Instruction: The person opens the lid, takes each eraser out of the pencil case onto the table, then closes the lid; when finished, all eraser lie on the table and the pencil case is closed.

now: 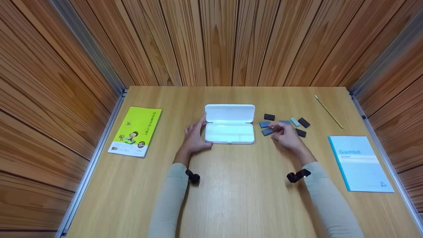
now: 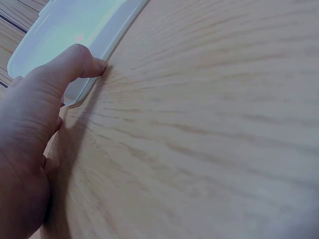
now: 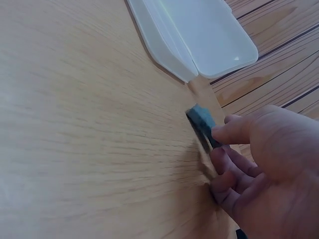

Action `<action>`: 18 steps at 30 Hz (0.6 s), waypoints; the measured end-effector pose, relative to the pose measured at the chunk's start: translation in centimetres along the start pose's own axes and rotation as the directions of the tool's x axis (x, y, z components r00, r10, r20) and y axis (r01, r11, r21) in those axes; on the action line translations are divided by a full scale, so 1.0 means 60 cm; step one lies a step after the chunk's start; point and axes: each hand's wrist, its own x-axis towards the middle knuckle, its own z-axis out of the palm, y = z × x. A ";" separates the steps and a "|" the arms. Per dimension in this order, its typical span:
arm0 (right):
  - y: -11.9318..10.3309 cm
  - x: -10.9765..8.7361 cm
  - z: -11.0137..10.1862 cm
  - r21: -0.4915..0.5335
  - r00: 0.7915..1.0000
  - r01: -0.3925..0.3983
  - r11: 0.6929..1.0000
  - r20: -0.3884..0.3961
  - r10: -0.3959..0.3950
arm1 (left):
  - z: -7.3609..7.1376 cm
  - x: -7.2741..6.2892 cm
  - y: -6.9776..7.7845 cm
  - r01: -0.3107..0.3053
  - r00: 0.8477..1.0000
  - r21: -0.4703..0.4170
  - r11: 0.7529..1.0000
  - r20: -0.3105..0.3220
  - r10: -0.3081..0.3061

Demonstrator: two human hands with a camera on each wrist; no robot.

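Note:
A white pencil case point(image 1: 229, 133) lies with its lid raised in the middle of the table, its shallow tray facing up. My left hand point(image 1: 194, 138) grips its left end, the thumb at the front edge and the fingers along the side. To the right of the case, my right hand point(image 1: 287, 136) pinches a small blue eraser point(image 3: 202, 122) between thumb and fingers, low over the table. Around that hand lie a black eraser point(image 1: 269, 117), another blue eraser point(image 1: 264, 124), a light green eraser point(image 1: 294, 122) and several more. The hand partly covers some of them.
A yellow-green book point(image 1: 136, 132) lies at the left and a light blue notebook point(image 1: 361, 163) at the right. Near the back right corner is a pencil point(image 1: 328, 111). Wood-panelled walls point(image 1: 218, 43) stand behind and beside the table.

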 end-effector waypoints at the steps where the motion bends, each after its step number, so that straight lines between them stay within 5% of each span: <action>1: 0.001 0.000 -0.001 -0.001 1.000 0.004 1.000 -0.003 -0.004 | 0.000 0.000 0.001 0.003 1.000 0.000 1.000 0.001 -0.003; 18: -0.021 -0.006 -0.018 0.050 1.000 -0.011 0.999 0.002 0.011 | 0.002 0.000 0.003 0.010 1.000 0.002 1.000 -0.009 -0.010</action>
